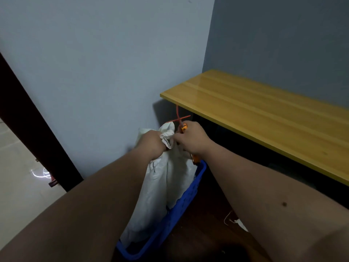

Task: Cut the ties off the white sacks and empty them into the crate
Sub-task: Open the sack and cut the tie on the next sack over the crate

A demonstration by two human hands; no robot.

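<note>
Both bare forearms reach forward from the bottom of the view and meet above a blue perforated plastic crate, which stands on the dark floor against the pale blue-grey wall. Standing upright inside that crate is a white woven sack, its body filling the crate's far end and its gathered neck raised above the rim. The left hand is clenched round the bunched neck of the sack, fingers curled into the fabric. The right hand sits just beside it, touching the neck, fingers closed round an orange-handled cutting tool; one orange end shows above the knuckles and another below the wrist, near the crate's rim. Whether it is scissors or a knife cannot be told. A thin red tie sticks up from the tool's upper end, its two strands crossing just above the hand; whether it is already severed cannot be told. To the right, a yellow wooden bench top runs along the darker grey wall, with deep shadow beneath. A dark brown door frame slants down the left side, with pale floor tiles beyond it. A scrap of white cord lies on the dark floor under the right forearm.
</note>
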